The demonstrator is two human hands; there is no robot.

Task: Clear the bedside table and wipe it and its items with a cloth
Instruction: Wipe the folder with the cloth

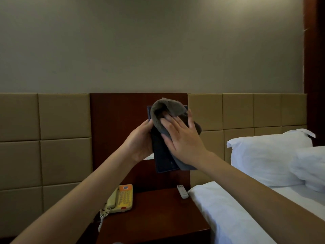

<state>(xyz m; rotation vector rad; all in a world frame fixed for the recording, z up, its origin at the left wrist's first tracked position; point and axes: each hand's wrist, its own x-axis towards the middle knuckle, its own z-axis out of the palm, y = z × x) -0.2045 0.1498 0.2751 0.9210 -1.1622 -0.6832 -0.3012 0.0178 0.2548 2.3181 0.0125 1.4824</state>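
Nearest the camera, two bare forearms reach forward and up from the lower corners of the view. Below them lies the dark red-brown wooden tabletop of the bedside table, its middle bare. On its left side, by the back, sits a cream and orange push-button telephone with its handset in the cradle and a coiled cord hanging over the left edge. Near the right rear corner lies a small white remote control, just beside the edge of the white-sheeted bed, which fills the lower right. Two white pillows rest at the head of the bed.

Held up above the tabletop, well clear of it, is a flat dark navy rectangular folder, upright and slightly tilted. The left hand is clamped on its left edge, thumb at the front. The right hand lies spread, fingers apart, pressing a grey terry cloth flat against the folder's front face; the cloth bunches over the folder's top edge and hangs down along its right side below the palm.

Behind the folder stands a dark wooden back panel, flanked by tan padded wall squares, under a plain beige wall.
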